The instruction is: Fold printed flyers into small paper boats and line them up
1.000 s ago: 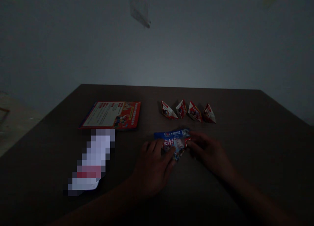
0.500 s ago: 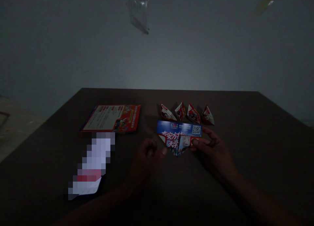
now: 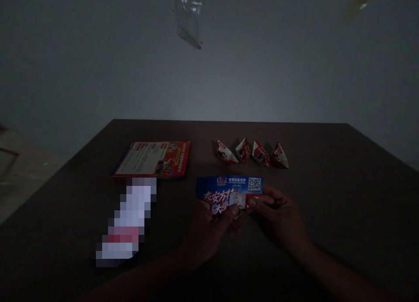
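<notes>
A partly folded paper leaflet (image 3: 229, 187), blue along the top with a QR code and large white characters, is held above the table between both hands. My right hand (image 3: 281, 212) pinches its right side, thumb in front and fingers behind. My left hand (image 3: 209, 232) grips the lower left part, its thumb lying across the printed front. The leaflet's bottom is hidden by the left hand. Beyond it, several small folded paper shapes (image 3: 261, 153), red and white with pointed ends, stand in a row on the table.
A stack of red and white printed leaflets (image 3: 140, 159) lies at the left of the dark table (image 3: 327, 184). Nearer me is a phone-like bright object (image 3: 132, 214), blurred out by blocks. A clear plastic bag (image 3: 189, 18) hangs in front of the grey wall.
My left hand has moved from beside the leaflet onto its lower left part and now grips it. The leaflet and my right hand have come slightly nearer and to the left.
</notes>
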Available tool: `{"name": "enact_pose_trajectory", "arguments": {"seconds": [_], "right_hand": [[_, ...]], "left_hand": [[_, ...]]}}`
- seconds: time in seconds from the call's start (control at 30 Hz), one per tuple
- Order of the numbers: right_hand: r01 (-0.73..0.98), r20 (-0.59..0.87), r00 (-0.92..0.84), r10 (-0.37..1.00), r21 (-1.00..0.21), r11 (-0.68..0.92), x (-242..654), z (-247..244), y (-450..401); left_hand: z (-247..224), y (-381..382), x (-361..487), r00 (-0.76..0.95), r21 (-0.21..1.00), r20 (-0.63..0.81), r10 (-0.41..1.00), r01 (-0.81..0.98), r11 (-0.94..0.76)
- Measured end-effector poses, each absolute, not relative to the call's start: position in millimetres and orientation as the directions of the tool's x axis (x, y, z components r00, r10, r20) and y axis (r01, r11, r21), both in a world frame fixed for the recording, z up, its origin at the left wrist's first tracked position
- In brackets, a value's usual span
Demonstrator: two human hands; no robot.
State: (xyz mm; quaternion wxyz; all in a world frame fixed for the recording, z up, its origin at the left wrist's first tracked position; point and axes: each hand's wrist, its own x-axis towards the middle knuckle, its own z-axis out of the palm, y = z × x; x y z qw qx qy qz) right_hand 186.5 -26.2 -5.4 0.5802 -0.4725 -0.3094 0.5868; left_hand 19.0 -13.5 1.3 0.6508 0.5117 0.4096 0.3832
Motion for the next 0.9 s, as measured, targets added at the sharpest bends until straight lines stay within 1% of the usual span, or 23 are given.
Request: {"name": "enact_pose_trajectory", "arguments": {"seconds": [0.1,0.27,0.37,0.47,0.63,0.77,0.9], "right_hand": [[-0.374,-0.213,0.14,0.967,-0.916,-0.147,184,-5,-27],[-0.381,-0.222,0.07,0.973,-0.907,-0.18,181,-5,-30],[-0.389,-0.228,0.08,0.97,-0.903,-0.181,178,-5,-31],[-0.362,-0.206,0.067,0.976,-0.917,-0.169,175,-4,-30],[-0.29,-0.155,-0.072,0.985,-0.942,-0.169,170,3,-32],[-0.27,-0.151,-0.061,0.987,-0.949,-0.162,171,7,-35],[-0.255,-0.136,-0.093,0.986,-0.954,-0.155,174,5,-33]], "left_hand": [[3,-16,20,0.369,0.976,-0.153,0.917,-0.088,0.198],[4,-17,22,0.362,0.961,-0.177,0.915,-0.139,0.24],[5,-16,24,0.339,0.951,-0.193,0.921,-0.167,0.26],[7,-15,23,0.335,0.945,-0.196,0.922,-0.188,0.269],[11,-15,23,0.354,0.93,-0.203,0.913,-0.222,0.292],[9,-16,23,0.351,0.915,-0.242,0.905,-0.227,0.332],[5,-15,22,0.362,0.911,-0.246,0.899,-0.23,0.342]]}}
